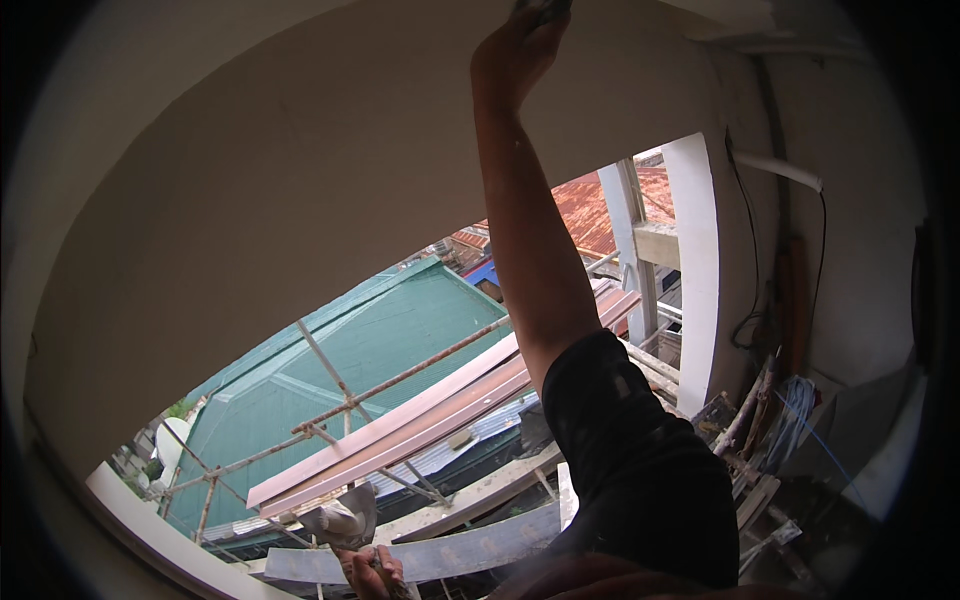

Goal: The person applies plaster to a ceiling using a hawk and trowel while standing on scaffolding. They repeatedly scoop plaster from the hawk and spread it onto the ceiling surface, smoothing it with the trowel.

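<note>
My right arm, in a black short sleeve, reaches up to the top of the view. My right hand [515, 62] is closed around a dark object [543, 10] that the upper edge cuts off, so I cannot make out its kind. It is up against or close to the pale wall face [290, 170] above the opening. Low in the view, my left hand [370, 572] grips a broad grey-bladed putty knife [342, 515] with pale paste on it. The blade points up and to the left, and its handle is mostly hidden by my fingers.
Beyond the wide opening stand rusty scaffold pipes [400, 366] carrying long pinkish planks [395, 415]. A green roof [350, 330] and a rusty roof [590, 220] lie outside. Hanging cables [750, 240], a bundle of blue cord [793, 410] and stacked timber [745, 415] are at right.
</note>
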Tool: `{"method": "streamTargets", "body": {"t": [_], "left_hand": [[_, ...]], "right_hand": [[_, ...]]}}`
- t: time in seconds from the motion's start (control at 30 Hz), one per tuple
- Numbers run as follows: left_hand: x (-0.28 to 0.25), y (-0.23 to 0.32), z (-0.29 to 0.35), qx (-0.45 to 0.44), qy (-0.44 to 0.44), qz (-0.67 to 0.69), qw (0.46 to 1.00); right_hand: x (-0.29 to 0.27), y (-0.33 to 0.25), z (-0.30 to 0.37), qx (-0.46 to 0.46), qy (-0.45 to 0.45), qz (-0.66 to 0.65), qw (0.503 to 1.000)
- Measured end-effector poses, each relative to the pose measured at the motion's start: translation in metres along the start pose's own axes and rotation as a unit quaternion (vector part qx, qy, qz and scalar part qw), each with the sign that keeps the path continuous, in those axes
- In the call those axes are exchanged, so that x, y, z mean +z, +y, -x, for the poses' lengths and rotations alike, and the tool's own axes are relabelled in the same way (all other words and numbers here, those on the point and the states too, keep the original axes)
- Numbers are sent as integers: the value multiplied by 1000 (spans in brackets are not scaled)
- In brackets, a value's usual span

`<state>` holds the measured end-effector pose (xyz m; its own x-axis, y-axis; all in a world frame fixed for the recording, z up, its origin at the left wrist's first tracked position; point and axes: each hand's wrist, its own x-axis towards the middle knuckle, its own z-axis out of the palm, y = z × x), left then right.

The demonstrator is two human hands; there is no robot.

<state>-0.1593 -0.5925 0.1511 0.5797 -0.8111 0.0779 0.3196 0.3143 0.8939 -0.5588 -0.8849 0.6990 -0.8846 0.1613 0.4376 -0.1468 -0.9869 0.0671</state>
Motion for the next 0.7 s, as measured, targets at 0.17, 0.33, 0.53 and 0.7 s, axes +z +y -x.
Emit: {"method": "streamTargets", "body": {"t": [0.17,0.33,0.53,0.7], "left_hand": [[24,15,13,-27,14,14,999],[28,30,18,11,-117,-11,993],[-21,-3,4,-54,42,24,997],[-58,-12,1,-15,31,-29,999]], "right_hand": [[11,5,-4,-10,0,0,1000],[17,-13,4,-22,-12,39,999],[35,-24,30,-69,-27,43,996],[53,-39,61,-104,-4,47,993]]}}
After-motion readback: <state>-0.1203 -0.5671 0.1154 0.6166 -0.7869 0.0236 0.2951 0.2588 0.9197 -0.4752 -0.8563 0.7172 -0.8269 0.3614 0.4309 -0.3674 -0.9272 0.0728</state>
